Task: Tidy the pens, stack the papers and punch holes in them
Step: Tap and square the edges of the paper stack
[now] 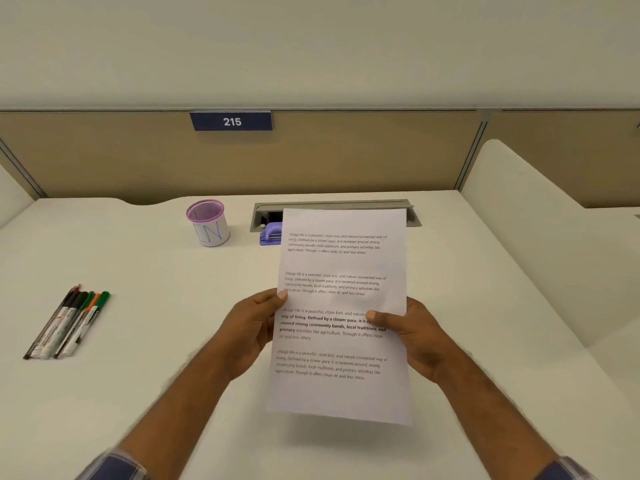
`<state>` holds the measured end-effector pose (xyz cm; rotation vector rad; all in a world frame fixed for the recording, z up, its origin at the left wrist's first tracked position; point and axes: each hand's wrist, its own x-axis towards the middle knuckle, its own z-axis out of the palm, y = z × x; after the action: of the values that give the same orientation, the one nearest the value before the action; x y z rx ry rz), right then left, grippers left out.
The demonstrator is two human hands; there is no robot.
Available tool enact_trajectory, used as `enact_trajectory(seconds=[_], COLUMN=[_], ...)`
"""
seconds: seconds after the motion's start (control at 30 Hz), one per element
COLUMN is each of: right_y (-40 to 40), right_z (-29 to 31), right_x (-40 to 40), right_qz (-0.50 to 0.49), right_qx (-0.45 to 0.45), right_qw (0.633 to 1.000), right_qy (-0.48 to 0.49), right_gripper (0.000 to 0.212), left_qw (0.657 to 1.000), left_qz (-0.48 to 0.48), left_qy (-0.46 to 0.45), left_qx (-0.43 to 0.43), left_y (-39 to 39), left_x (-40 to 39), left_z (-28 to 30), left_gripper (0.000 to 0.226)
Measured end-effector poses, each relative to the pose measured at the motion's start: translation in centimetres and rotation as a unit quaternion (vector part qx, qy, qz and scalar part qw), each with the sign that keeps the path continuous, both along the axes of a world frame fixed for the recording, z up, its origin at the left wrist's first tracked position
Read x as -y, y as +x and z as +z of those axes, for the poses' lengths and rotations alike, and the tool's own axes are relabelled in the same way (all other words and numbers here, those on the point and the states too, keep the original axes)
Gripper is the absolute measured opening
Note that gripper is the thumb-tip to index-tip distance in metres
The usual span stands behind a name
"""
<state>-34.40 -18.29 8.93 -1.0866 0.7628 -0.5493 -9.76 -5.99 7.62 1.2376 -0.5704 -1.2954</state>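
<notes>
Office cubicle: partition (346,157), numbered desk (156,323)

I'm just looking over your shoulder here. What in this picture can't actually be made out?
- Hole punch, head view: only its left end shows; the papers cover the rest.
- How many sheets are held: only the front one shows.
- Fingers of the left hand and right hand: behind the papers; only the thumbs show.
- Pen holder: inside too dim to tell.
- Pens: print too small to read.
</notes>
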Motion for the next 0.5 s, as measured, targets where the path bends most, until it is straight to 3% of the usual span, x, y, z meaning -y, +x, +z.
enact_trajectory(seconds=[0.23, 0.5], right_y=[-0.1, -0.1], right_z=[-1.1, -2.9], right_x=[0.8, 1.8], right_qz=[-0.038, -0.054], right_qx=[-0.075, -0.077], right_qw=[0.996, 0.995], right_qy=[-0.031, -0.009], right_gripper=[0.032, 0.034], left_qw=[0.992, 0.990], left_qz=[0.085, 0.099], left_qy=[0.054, 0.093], left_qx=[0.076, 0.031], left_y=[-1.7, -2.0], left_x=[1.5, 2.6], left_z=[-0.8, -1.9], left_gripper=[0.021, 0.019])
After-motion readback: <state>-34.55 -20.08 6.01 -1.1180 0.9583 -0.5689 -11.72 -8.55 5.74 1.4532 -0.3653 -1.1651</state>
